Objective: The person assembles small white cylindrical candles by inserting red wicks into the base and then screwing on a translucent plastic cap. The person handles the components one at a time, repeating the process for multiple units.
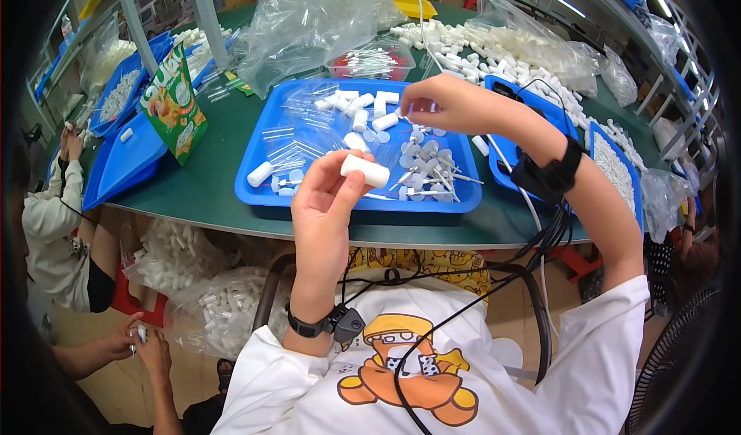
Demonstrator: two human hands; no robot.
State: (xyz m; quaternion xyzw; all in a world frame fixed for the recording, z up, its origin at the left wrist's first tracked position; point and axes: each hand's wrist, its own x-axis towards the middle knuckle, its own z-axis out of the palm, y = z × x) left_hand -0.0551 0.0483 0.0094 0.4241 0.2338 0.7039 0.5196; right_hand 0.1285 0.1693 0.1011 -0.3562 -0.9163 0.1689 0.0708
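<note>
Here we see our left hand (328, 196) lifted over the near edge of the bench (208, 180). Its grip is closed on a small white tube (365, 170), which lies sideways between thumb and fingers, just above the near rim of the blue tray (255, 192). Our right hand (448, 104) reaches over the middle of that tray. Its fingertips are pinched together on something tiny, but we cannot tell what it is. In the tray lie more white tubes (363, 118), round pale caps (421, 153) and thin clear sticks (297, 126). A big pile of white tubes (494, 49) sits near the far right edge of the bench. A green snack bag (174, 103) stands near the left edge.
</note>
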